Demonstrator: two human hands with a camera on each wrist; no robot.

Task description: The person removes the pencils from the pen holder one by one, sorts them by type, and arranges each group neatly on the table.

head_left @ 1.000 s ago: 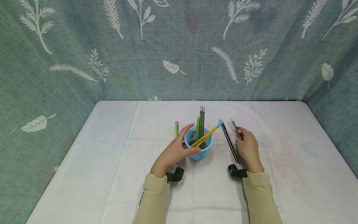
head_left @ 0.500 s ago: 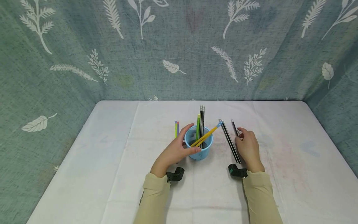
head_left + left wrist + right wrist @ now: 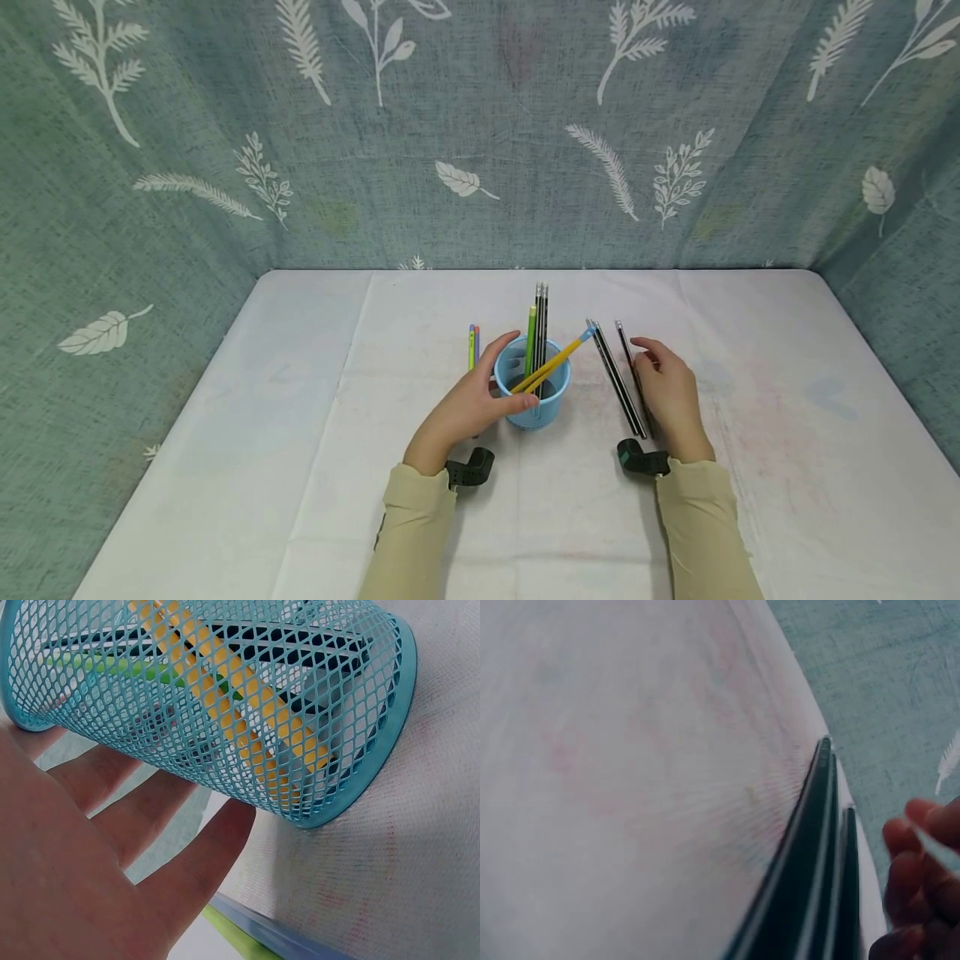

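My left hand [image 3: 468, 400] holds a light blue mesh pencil cup [image 3: 551, 410], thumb at the near rim and fingers along its left side. Inside stand a green pencil [image 3: 531, 342], several black pencils [image 3: 542, 312] and two yellow pencils [image 3: 562, 357] leaning right. The left wrist view shows the fingers against the mesh [image 3: 285, 660]. My right hand [image 3: 669, 396] is beside a single black pencil [image 3: 626, 350] lying on the table, its fingers loosely bent and apart from it. Left of that pencil lie more black pencils [image 3: 617, 382], also seen as dark pencils [image 3: 810, 855] in the right wrist view.
A yellow-green pencil [image 3: 472, 346] and a blue-purple one lie left of the cup, partly hidden by my left hand. White cloth [image 3: 300, 467] covers the table. A leaf-patterned green curtain [image 3: 480, 225] hangs along its back and sides.
My right hand has let go of the black pencil, which now lies next to the other black pencils, and has drawn slightly right. The left hand and the cup have stayed put.
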